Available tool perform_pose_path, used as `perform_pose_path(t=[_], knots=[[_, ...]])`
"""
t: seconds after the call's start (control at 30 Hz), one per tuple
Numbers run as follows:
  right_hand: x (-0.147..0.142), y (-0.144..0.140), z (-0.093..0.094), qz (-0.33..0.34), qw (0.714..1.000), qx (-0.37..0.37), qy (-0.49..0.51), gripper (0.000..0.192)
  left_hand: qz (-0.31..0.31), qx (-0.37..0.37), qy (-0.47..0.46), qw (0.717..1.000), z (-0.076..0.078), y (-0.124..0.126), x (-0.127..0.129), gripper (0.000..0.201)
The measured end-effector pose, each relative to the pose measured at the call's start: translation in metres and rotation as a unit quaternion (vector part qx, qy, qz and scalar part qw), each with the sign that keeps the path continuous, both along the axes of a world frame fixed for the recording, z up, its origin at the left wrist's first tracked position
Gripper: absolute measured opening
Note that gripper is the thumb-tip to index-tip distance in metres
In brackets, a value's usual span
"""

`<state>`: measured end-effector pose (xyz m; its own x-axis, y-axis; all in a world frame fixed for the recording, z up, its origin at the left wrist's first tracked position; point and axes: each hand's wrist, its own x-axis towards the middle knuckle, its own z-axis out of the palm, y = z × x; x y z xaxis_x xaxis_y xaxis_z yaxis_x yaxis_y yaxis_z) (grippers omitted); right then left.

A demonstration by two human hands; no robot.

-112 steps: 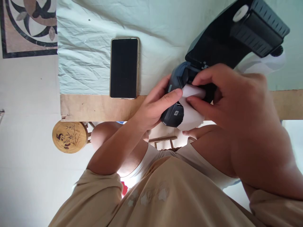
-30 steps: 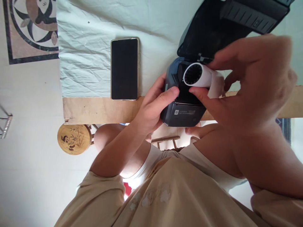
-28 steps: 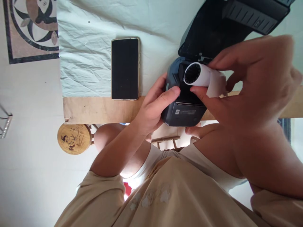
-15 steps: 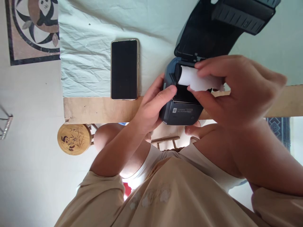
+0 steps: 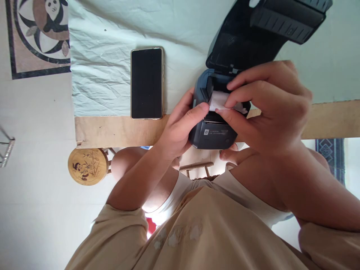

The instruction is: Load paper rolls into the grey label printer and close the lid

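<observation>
A: What lies at the left of the table (image 5: 118, 131)?
B: A dark phone (image 5: 146, 83), face up on the pale cloth (image 5: 98, 75) near the front edge.

A: And the hands?
B: The left hand (image 5: 180, 129) grips the side of the small printer (image 5: 213, 127) at the front edge. The right hand (image 5: 270, 108) pinches the paper roll (image 5: 219, 101) over the open bay; lid (image 5: 261, 33) raised.

A: Which step?
B: Seating the roll, apparently. The next move calls for settling it level, its loose end fed toward the slot.
</observation>
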<state>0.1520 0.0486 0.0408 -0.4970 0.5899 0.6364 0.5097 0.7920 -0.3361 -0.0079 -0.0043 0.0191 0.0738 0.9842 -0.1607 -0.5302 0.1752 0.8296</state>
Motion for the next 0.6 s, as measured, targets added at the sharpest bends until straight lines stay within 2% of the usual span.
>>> perform_pose_path(t=[0.1, 0.23, 0.33, 0.4, 0.47, 0.53, 0.6], knots=[[-0.0010, -0.0022, 0.0009, -0.014, 0.999, 0.018, 0.022, 0.012, -0.002, -0.003, 0.003, 1.000, 0.0003, -0.0002, 0.0011, 0.026], [-0.0011, -0.0048, 0.0020, 0.062, 0.998, 0.006, 0.016, 0.012, 0.006, 0.005, -0.040, 0.999, -0.0029, -0.0005, 0.0012, 0.028], [-0.0012, -0.0056, 0.0009, 0.098, 0.995, 0.024, 0.024, 0.014, -0.002, 0.013, -0.069, 0.998, -0.0036, -0.0016, -0.0010, 0.025], [-0.0010, -0.0051, 0.0000, 0.113, 0.993, 0.028, 0.031, 0.013, -0.011, 0.010, -0.073, 0.997, -0.0023, -0.0025, -0.0030, 0.016], [-0.0001, -0.0038, 0.0002, 0.139, 0.989, 0.017, 0.036, 0.013, -0.011, 0.002, -0.055, 0.998, -0.0006, -0.0031, -0.0047, 0.017], [0.0014, -0.0024, 0.0016, 0.128, 0.990, 0.011, 0.057, 0.013, 0.002, -0.005, -0.020, 1.000, 0.0004, -0.0030, -0.0054, 0.027], [0.0027, -0.0018, 0.0037, 0.075, 0.996, 0.008, 0.055, 0.010, 0.006, -0.003, 0.002, 1.000, 0.0005, -0.0027, -0.0051, 0.038]])
